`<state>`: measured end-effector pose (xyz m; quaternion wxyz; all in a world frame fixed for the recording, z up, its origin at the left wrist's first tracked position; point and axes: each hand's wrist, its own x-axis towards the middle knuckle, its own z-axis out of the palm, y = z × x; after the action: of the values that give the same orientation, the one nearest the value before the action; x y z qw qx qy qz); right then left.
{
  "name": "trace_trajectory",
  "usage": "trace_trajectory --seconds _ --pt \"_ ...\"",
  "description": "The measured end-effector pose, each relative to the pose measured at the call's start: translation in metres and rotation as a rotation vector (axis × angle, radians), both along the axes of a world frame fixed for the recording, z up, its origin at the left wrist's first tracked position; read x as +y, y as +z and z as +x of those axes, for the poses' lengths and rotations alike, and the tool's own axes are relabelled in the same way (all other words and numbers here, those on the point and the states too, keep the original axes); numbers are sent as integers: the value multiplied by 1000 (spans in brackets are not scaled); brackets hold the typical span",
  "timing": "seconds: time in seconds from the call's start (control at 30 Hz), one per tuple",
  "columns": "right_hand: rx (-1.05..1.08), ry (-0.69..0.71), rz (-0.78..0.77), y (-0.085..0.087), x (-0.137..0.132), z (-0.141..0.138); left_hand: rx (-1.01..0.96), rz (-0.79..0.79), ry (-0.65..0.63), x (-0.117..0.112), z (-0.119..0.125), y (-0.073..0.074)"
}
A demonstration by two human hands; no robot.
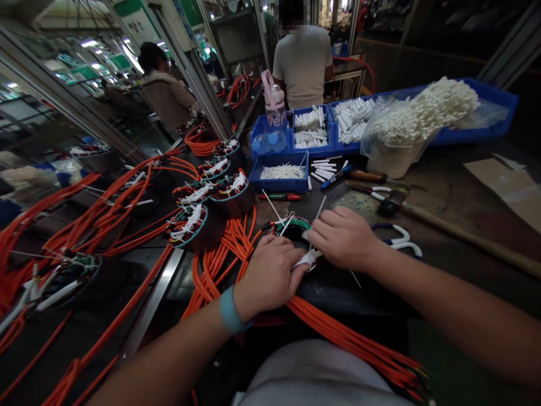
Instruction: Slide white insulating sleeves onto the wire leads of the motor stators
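A round motor stator (291, 224) with green and white windings sits on the bench in front of me, partly covered by my hands. My left hand (274, 269) is closed on a white sleeve (310, 256) at its near rim. Just right of it, my right hand (341, 235) is closed, pinching a thin white cable tie (321, 207) whose end sticks up above the fingers. More loose tie ends rise from the stator's far side. Orange cables (333, 324) run under my left wrist toward the lower right.
Finished-looking stators (190, 225) and orange cable coils (226, 242) crowd the left. Behind stand a tray of cable ties (281, 181), blue bins (332, 151) and a tub (393, 158). A mallet (465, 234) and scissors (406, 243) lie right. Two people are beyond.
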<state>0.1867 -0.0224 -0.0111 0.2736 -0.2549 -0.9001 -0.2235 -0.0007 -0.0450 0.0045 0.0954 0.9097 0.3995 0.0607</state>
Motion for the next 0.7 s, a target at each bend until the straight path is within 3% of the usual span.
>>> trace_trajectory --seconds 0.07,0.17,0.23,0.3,0.4,0.53,0.7 --pt "-34 -54 -148 3 18 -1 25 23 -2 0 0 0" --pt "144 -80 -618 6 23 6 22 45 -10 -1 -2 -2" --pt "314 21 -972 8 13 12 16 71 -25 0 -4 -3" --pt "356 112 -1140 9 0 13 20 108 -39 0 -5 -5" --pt "169 -14 -946 6 -12 2 17 150 -31 1 -7 -9" --pt "-109 -199 -625 0 -5 -16 -74 141 6 1 -7 -17" --pt "-331 -159 -624 7 22 -27 -189 98 -36 4 -6 -24"
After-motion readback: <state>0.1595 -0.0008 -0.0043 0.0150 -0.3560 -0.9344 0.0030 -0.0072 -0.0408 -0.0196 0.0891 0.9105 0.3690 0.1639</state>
